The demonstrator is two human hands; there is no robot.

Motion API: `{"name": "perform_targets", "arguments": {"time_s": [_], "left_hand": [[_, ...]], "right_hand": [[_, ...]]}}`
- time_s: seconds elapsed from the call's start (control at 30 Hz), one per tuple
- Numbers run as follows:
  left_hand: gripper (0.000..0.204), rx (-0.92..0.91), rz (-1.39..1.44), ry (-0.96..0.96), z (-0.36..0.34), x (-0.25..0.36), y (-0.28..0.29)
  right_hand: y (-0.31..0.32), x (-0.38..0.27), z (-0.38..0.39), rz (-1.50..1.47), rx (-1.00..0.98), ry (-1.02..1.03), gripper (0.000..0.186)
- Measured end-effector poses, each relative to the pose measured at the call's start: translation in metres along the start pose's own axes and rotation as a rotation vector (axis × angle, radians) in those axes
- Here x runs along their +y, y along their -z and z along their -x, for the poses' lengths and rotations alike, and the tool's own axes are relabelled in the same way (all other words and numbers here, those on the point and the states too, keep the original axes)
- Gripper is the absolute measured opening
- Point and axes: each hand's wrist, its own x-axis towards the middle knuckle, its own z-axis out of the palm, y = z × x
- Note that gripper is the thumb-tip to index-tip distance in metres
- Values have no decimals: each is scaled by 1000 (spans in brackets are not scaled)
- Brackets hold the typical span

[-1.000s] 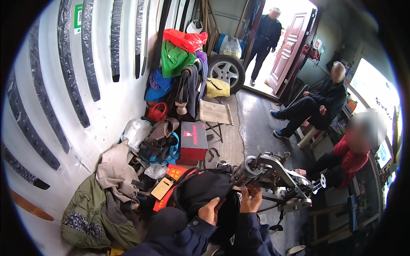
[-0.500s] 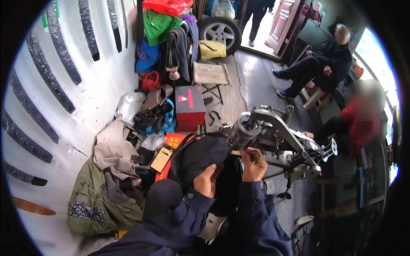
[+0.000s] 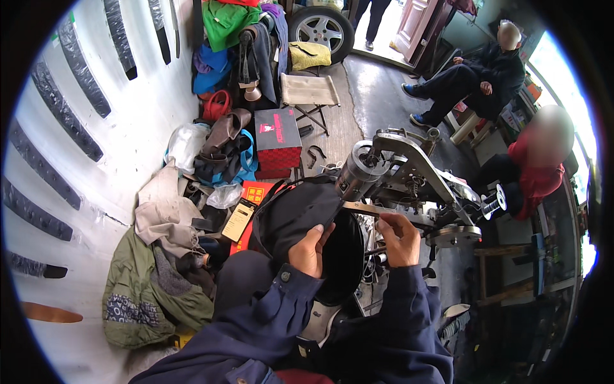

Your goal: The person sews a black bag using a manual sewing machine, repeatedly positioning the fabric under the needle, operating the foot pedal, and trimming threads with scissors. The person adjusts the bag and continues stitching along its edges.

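A black fabric bag [image 3: 294, 211] lies under the head of a metal hand-cranked sewing machine [image 3: 409, 163]. The bag's dark opening faces me. My left hand [image 3: 308, 251] is closed on the bag's near edge, thumb on top. A flat tan strip [image 3: 364, 208] runs from beside the machine's cylindrical head toward my right hand [image 3: 400, 240]. The right fingers are pinched together at the strip's far end, right of the bag. The needle area is hidden behind the bag and the head.
Left of the bag are a tan label card [image 3: 238, 221], a beige cloth [image 3: 163, 214] and a green jacket [image 3: 141, 294]. Ahead stand a black-and-red box [image 3: 278, 141], a folding stool [image 3: 310, 91] and a car wheel [image 3: 321, 35]. Two people sit at right; another stands in the doorway.
My right hand has moved right, away from the machine's head, and the tan strip now shows between them. The left hand stays on the bag. The whole view has shifted slightly.
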Motion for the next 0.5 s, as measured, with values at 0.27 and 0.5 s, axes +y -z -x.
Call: {"name": "perform_targets", "arguments": {"time_s": [0.27,0.5], "left_hand": [[26,-61,33,31,-1,-7,3],[22,-63,32,33,0,-4,3]], "right_hand": [[-3,-11,9,45,-5,63,25],[-60,-4,-17,96,188,176,25]]}}
